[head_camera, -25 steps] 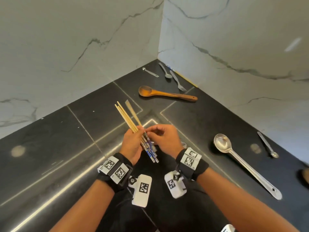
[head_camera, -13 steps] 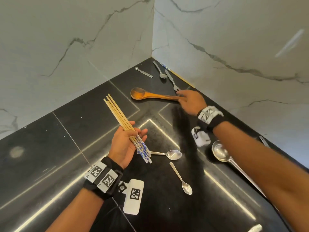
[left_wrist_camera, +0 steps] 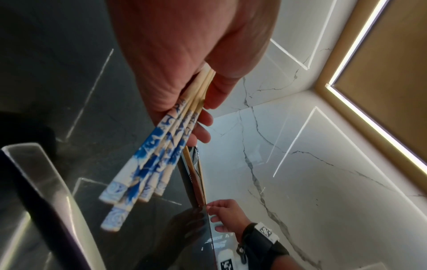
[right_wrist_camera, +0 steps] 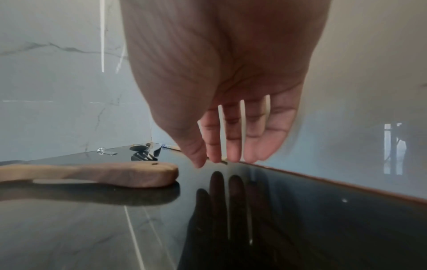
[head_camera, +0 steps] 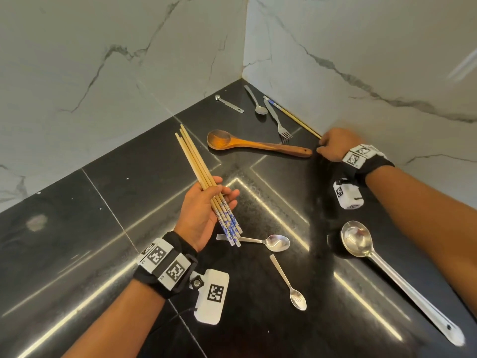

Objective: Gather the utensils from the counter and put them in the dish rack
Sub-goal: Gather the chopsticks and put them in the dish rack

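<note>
My left hand (head_camera: 204, 210) hangs over the middle of the black counter (head_camera: 108, 202) and grips a bundle of wooden chopsticks (head_camera: 198, 171) with blue-and-white ends (left_wrist_camera: 161, 146). My right hand (head_camera: 331, 146) reaches to the back right, by the wall. Its fingers (right_wrist_camera: 231, 138) point down nearly straight and touch the near tip of a lone chopstick (head_camera: 294, 117) lying along the wall's foot. They do not curl round it. The wooden spoon's (head_camera: 258, 144) handle end (right_wrist_camera: 138, 173) lies just left of these fingers. No dish rack is in view.
In the back corner lie a fork (head_camera: 277, 120), a small spoon (head_camera: 255, 102) and a measuring spoon (head_camera: 228, 103). Two teaspoons (head_camera: 268, 241) (head_camera: 289, 282) lie near my left hand. A long steel serving spoon (head_camera: 387, 275) lies under my right forearm. Marble walls (head_camera: 361, 60) close the corner.
My right hand left the chopstick bundle, swept past the wooden spoon's handle, and now touches the lone chopstick by the wall. The left hand keeps the bundle.
</note>
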